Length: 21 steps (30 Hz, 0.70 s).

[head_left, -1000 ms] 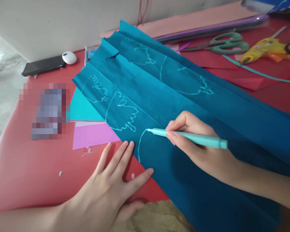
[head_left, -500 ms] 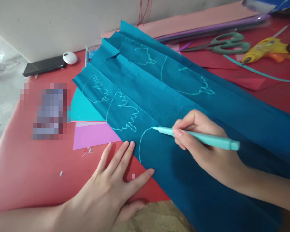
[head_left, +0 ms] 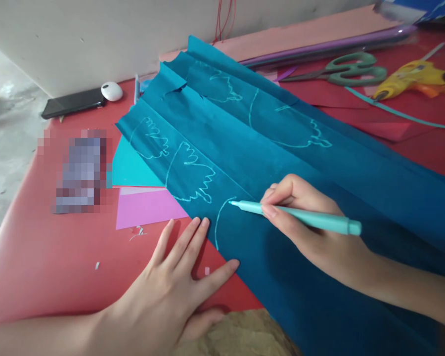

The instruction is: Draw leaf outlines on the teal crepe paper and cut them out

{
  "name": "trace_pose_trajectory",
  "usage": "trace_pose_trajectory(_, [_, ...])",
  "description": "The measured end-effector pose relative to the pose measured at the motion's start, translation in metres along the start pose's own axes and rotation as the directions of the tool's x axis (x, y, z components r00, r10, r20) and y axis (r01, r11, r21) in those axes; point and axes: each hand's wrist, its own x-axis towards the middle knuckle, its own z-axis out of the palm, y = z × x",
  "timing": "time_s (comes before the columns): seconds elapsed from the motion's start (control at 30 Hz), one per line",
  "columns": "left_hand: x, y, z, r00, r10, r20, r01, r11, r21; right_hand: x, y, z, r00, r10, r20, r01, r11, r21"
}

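Between the fingers of my right hand point(head_left: 307, 222) is a light turquoise marker point(head_left: 319, 220), its tip at the dark teal paper point(head_left: 267, 163) near the top end of a curved line. My left hand point(head_left: 174, 277) lies with fingers spread, fingertips at the paper's lower left edge. The paper is creased in long folds, with a small tear near its far end. Several light outlines with wavy edges are drawn on it. A bright turquoise sheet point(head_left: 133, 165) and a pink-purple sheet point(head_left: 148, 210) poke out from beneath its left side.
A black phone point(head_left: 74, 103) and a white oval case point(head_left: 111, 91) sit at the back left of the red table point(head_left: 107, 291). A blurred-out object point(head_left: 83, 170) is nearer. Green-handled scissors point(head_left: 352, 69) and a yellow glue gun point(head_left: 408, 81) lie at the back right.
My right hand and the marker have shifted slightly left and down, the tip now just below the curve's upper end, which reaches a little farther right. My left hand keeps its place.
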Motion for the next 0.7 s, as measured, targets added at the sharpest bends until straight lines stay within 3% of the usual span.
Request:
trace_pose_trajectory(0.23, [0.0004, -0.0008, -0.001, 1.0, 0.01, -0.013, -0.01, 1.0, -0.007, 0.0011, -0.001, -0.0042, 0.997, 0.043, -0.066, -0.042, 0.999, 0.022])
trace_pose_trajectory(0.7, [-0.0036, 0.0014, 0.0047, 1.0, -0.021, -0.011, 0.021, 1.0, -0.023, -0.0013, -0.0004, -0.0069, 0.997, 0.055, 0.06, -0.055, 0.998, -0.009])
